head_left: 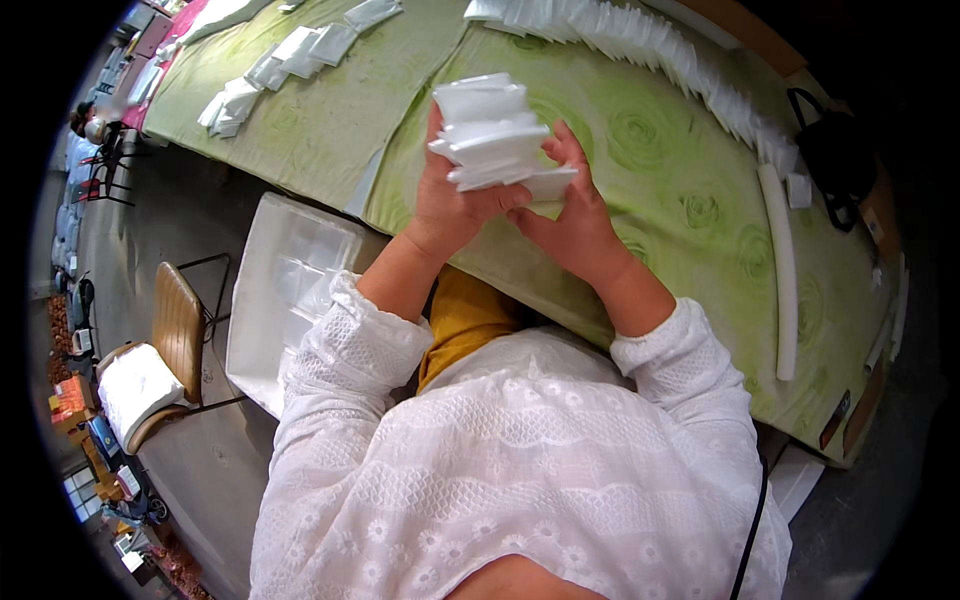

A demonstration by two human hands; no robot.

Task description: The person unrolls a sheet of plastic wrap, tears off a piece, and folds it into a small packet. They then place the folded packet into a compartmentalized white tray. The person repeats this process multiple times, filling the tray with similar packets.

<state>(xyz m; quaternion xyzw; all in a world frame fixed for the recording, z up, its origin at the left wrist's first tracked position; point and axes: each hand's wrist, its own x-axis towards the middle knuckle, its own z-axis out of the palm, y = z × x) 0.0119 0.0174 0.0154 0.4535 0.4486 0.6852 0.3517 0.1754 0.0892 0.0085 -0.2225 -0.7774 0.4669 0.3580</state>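
Above the table's near edge, I hold up an uneven stack of flat white packets (490, 130), soft and slightly shiny. My left hand (452, 205) is wrapped round the stack's left side and underside, its thumb lying across the lower front. My right hand (575, 215) is at the lower right of the stack, fingers and thumb curved about one packet (550, 184) that juts out there. Its grip on that packet is partly hidden.
A green rose-patterned cloth (640, 150) covers the table. A long row of white packets (640, 45) curves along its far side; more packets (300, 50) lie far left. A white tube (780, 270) and black bag (845, 160) are right. A white bin (255, 290) and chair (180, 320) stand left.
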